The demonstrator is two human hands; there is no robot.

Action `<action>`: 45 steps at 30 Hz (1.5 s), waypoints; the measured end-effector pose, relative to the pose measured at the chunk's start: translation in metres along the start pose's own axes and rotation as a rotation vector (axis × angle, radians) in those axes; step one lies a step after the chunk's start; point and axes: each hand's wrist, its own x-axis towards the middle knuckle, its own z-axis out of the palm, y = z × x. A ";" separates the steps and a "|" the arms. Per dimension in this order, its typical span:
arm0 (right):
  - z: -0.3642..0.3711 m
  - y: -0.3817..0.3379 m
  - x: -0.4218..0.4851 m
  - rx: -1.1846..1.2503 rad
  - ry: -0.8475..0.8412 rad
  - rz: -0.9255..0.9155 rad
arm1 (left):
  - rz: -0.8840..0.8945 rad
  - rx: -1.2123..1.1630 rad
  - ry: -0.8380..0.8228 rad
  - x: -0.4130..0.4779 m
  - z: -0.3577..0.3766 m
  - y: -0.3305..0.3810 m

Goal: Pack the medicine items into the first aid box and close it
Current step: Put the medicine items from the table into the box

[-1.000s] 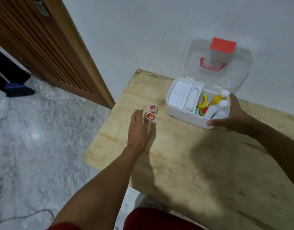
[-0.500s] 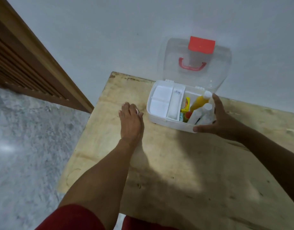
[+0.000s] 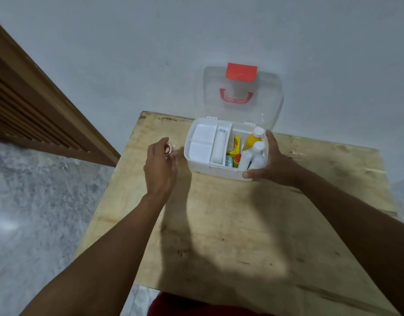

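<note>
The white first aid box (image 3: 197, 165) stands open at the far side of the wooden table (image 3: 230, 224), its clear lid (image 3: 269, 96) with red latch and handle leaning on the wall. Inside are a yellow bottle (image 3: 252, 140), white bottles (image 3: 256, 153), a yellow packet and small items; the left tray compartments look bare. My right hand (image 3: 270, 163) grips the box's right front corner. My left hand (image 3: 160, 167) is raised just left of the box, fingers curled around small red-and-white jars (image 3: 168, 148); only part of them shows.
A wooden louvred door (image 3: 37, 115) stands at the left beyond the table's edge. Grey marble floor (image 3: 37, 213) lies below on the left. The white wall is right behind the box. Red clothing shows at the bottom.
My left hand reached the two small jars on the table, closed over them and lifted them. My right hand has stayed on the box's corner. The camera view shifted.
</note>
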 end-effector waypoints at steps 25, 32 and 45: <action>0.001 0.002 0.010 -0.016 -0.026 0.037 | 0.314 0.371 -0.378 0.074 0.023 0.072; 0.000 0.007 0.011 -0.033 -0.019 0.045 | 0.306 0.396 -0.360 0.081 0.031 0.070; 0.001 0.007 0.012 0.007 -0.039 0.038 | 0.201 0.133 -0.299 0.049 -0.001 0.065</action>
